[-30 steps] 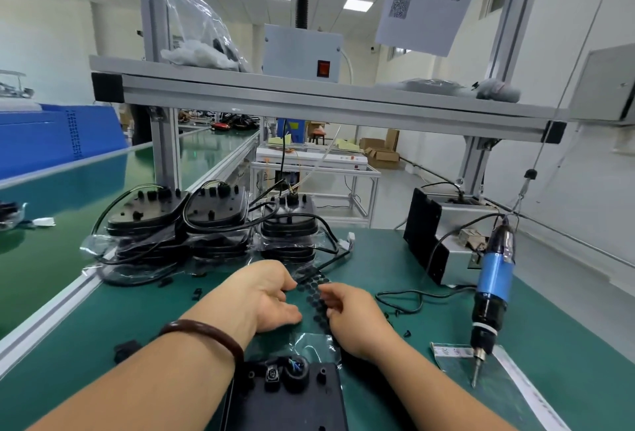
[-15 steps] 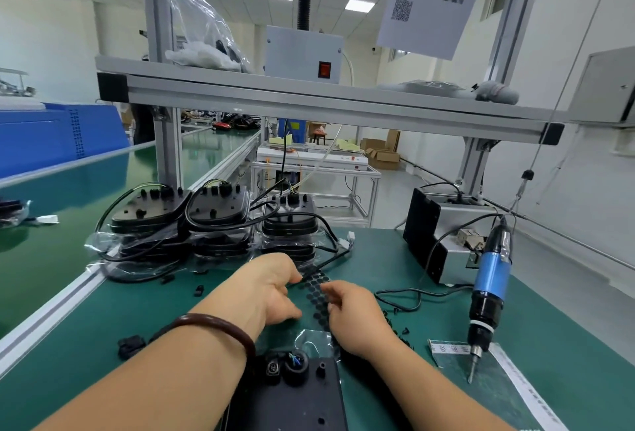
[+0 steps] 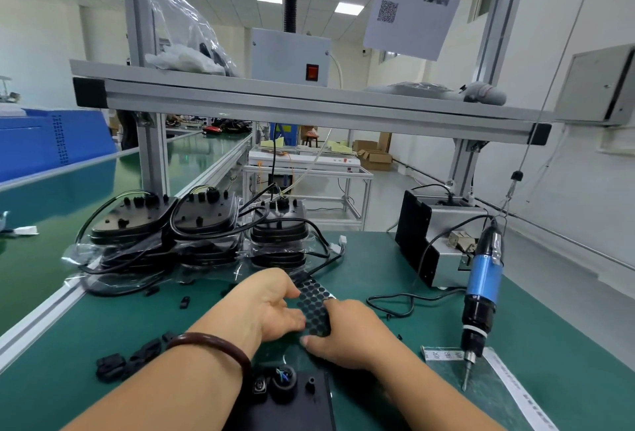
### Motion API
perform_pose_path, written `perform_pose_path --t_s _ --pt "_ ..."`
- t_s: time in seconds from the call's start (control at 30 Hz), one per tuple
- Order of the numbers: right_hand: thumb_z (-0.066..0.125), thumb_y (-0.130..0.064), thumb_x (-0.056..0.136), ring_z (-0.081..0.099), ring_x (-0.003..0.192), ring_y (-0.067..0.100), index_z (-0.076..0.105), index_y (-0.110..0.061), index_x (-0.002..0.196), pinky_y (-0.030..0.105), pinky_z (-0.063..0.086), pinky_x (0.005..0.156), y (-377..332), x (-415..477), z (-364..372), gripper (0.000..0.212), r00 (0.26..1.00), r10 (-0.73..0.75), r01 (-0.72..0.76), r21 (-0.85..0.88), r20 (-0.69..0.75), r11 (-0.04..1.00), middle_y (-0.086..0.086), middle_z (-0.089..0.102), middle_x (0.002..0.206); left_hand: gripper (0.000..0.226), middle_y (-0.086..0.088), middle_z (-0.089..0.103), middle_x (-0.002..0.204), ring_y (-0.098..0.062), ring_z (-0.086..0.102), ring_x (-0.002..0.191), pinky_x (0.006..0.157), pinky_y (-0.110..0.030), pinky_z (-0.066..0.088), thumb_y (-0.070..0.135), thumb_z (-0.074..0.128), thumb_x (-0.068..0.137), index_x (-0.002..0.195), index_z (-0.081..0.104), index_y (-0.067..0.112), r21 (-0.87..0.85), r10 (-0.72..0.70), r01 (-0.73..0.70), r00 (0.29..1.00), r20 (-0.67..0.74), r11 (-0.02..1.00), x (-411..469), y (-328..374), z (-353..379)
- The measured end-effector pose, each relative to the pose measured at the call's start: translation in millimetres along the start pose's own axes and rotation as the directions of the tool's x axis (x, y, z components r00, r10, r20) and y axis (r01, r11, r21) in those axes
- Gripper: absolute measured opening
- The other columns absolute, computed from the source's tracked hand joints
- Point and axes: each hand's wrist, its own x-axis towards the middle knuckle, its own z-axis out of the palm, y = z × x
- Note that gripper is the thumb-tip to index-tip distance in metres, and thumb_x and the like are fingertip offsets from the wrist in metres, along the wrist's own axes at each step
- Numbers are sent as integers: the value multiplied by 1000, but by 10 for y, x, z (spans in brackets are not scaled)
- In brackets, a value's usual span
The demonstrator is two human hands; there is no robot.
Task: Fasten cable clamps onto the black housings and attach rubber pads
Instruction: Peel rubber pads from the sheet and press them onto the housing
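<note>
A sheet of round black rubber pads (image 3: 313, 303) lies on the green mat between my hands. My left hand (image 3: 271, 303) rests on the sheet's left edge, fingers bent over it. My right hand (image 3: 347, 331) holds the sheet's right side, thumb pressed on its near corner. A black housing (image 3: 292, 403) with connectors and a cable gland lies flat just below my hands at the near edge. Loose black cable clamps (image 3: 127, 360) sit on the mat at the near left.
Three stacks of black housings (image 3: 202, 228) with cables stand at the back left. A blue electric screwdriver (image 3: 481, 293) hangs at the right over a plastic sheet (image 3: 494, 393). A grey control box (image 3: 443, 245) sits behind it. An aluminium shelf (image 3: 309, 104) spans overhead.
Both hands have drawn slightly nearer on the pad sheet, and my right thumb now presses its near corner. The camera has tilted a little.
</note>
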Motion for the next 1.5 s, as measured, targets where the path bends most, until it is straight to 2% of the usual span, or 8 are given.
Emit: perform_pose_path --t_s 0.3,0.63,0.77,0.87,1.0,1.13,1.4,1.5 --pt "73 -43 68 55 70 24 54 -10 78 31 43 55 -102 121 -212 39 992 39 -34 -46 121 998 7 58 78 56 -30 7 154 -40 12 144 116 -49 15 -6 29 95 146 6 -10 -28 42 -44 997 -61 999 -68 126 -290" --pt "69 -44 70 43 60 21 38 -18 66 29 31 49 -70 143 -63 40 998 -35 28 -117 -59 993 -2 44 67 57 -31 14 153 -39 17 143 116 -46 17 -5 32 95 147 7 -9 12 25 -24 999 -41 1000 -147 52 -27" --pt "66 -45 66 51 69 26 42 -18 66 29 35 54 29 172 -52 36 994 -18 18 0 -104 1000 -3 49 65 31 -30 44 128 -44 48 118 103 -43 32 -5 32 96 125 36 -16 89 15 -17 1000 16 996 -162 -19 90" --pt "65 -47 65 56 76 25 52 -18 76 29 43 59 114 208 -71 34 994 11 0 99 -108 995 -1 61 76 35 -25 37 140 -40 42 129 110 -46 26 -8 30 95 130 33 -16 50 16 -15 1000 -9 999 -115 -19 107" --pt "67 -51 66 62 98 18 56 -24 117 28 51 81 201 198 -71 60 996 34 -15 234 -77 972 -3 67 107 19 -26 46 110 -37 53 118 109 -47 29 -10 28 94 78 36 -15 -50 -62 63 998 17 997 -73 5 161" --pt "67 -57 68 61 94 13 48 -32 122 28 51 81 253 158 -80 62 997 -3 25 315 -71 949 -6 65 110 15 -19 52 86 -24 49 74 102 -43 38 -8 37 93 82 47 -9 9 -18 19 999 -39 1000 43 -5 172" --pt "69 -39 83 62 97 6 68 -25 108 20 48 86 200 148 -53 28 977 -84 140 288 -198 947 -8 69 105 16 -12 55 73 -15 52 62 64 -27 46 -9 39 94 88 52 -2 145 -11 13 1000 -19 989 25 -22 146" --pt "66 -31 87 62 90 5 73 -24 99 15 46 79 186 146 -52 16 973 -56 132 344 -223 930 -9 71 97 19 -9 56 72 -15 53 61 64 -27 48 -13 39 92 87 52 -1 164 40 -32 998 -43 986 16 3 134"
